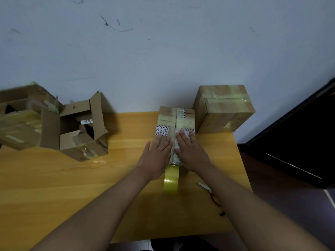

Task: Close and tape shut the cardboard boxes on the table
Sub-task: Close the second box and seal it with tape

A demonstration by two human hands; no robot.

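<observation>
Fingers (pixel 164 142) of both hands straight and flat on the closed box (pixel 175 122), gripping nothing, tape roll (pixel 171 180) just beside.

Hidden and cut off
The scissors (pixel 210 193) handles vanish under the right forearm; the leftmost box (pixel 20 116) is blurred and cropped.

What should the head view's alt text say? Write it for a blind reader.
Both hands, left hand and right hand, press flat on a taped cardboard box on a yellow table. A tape roll and scissors lie nearer; an open box stands left, a sealed box right.
</observation>
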